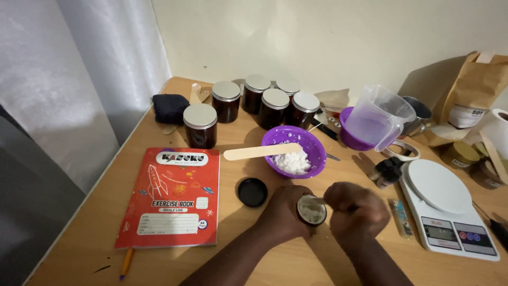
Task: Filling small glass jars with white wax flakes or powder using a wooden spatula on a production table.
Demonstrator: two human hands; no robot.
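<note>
Wooden table (275,265) against cream wall (317,37), grey curtain (79,69) left

six dark jars with silver lids (200,125) at the back of the table, one open small jar (311,210) in hand, one black lid (252,191). two purple bowls (293,151), one wooden spatula (262,152), one clear measuring jug (378,116), one white scale (447,207), one red exercise book (172,197), one pencil (126,263).

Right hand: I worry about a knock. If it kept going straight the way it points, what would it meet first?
Probably the small open jar held by the left hand; the right hand points left at its rim, almost touching.
</note>
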